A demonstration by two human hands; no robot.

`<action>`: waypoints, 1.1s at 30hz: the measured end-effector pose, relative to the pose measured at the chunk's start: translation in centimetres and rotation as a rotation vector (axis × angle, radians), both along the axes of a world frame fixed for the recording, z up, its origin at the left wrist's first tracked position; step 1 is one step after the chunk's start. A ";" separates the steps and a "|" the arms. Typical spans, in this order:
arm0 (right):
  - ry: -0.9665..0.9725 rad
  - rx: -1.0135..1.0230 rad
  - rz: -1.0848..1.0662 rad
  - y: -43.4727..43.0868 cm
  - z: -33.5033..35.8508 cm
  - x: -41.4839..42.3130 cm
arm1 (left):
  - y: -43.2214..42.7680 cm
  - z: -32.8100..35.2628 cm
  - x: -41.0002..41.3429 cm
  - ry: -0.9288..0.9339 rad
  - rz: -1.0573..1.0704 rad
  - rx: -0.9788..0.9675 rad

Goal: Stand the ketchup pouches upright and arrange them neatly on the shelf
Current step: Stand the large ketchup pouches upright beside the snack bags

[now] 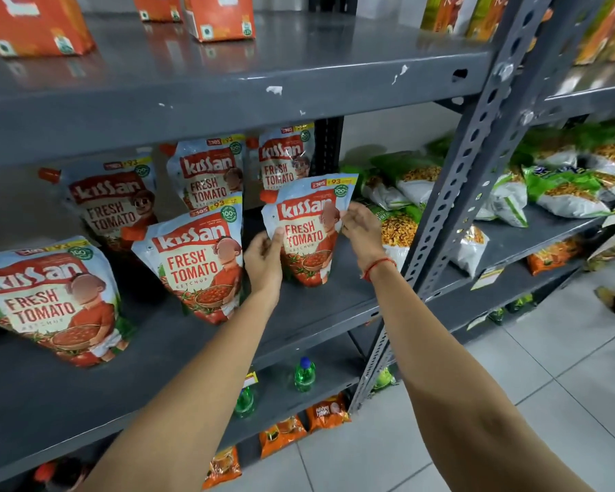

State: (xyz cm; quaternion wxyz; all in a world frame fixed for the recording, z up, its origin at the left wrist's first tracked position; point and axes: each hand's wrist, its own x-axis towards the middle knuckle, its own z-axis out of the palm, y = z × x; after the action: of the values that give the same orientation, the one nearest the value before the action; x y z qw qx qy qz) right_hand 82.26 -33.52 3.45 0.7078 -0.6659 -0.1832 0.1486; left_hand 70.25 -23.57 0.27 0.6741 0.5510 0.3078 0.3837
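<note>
Several Kissan ketchup pouches stand on a grey metal shelf. The front right pouch is upright, and both hands grip it. My left hand pinches its left edge. On its right edge, near the top, are the fingers of my right hand. Another pouch stands just left of it, and a third is at the far left front. Further back, three more pouches stand in a row under the shelf above.
A perforated grey upright post bounds the shelf on the right. Beyond it lie green and white snack bags. Orange packets stand on the shelf above. Green bottles and orange packets sit on lower shelves. White tiled floor lies to the right.
</note>
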 end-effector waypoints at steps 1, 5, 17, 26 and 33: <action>0.013 0.018 -0.009 -0.2 -0.1 0.1 | 0.1 -0.3 0.0 0.017 -0.028 0.039; 0.034 0.045 0.007 -0.3 -0.6 0.2 | 0.6 -1.9 -0.2 0.186 -0.247 0.151; 0.057 -0.001 -0.090 -0.3 -3.0 2.0 | -0.3 -4.0 1.0 0.419 -0.252 0.435; 0.196 -0.185 0.141 -2.0 -6.3 0.3 | -0.9 -4.9 -0.1 0.499 -0.328 0.445; 0.183 -0.170 0.061 -3.0 -6.9 -0.6 | -2.1 -4.2 0.3 0.543 -0.316 0.483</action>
State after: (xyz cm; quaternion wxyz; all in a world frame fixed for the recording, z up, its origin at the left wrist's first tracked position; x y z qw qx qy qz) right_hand 81.69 -36.48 -3.47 0.6576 -0.7013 -0.1247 0.2454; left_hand 70.55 -25.69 -3.93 0.4697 0.8158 0.2872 0.1769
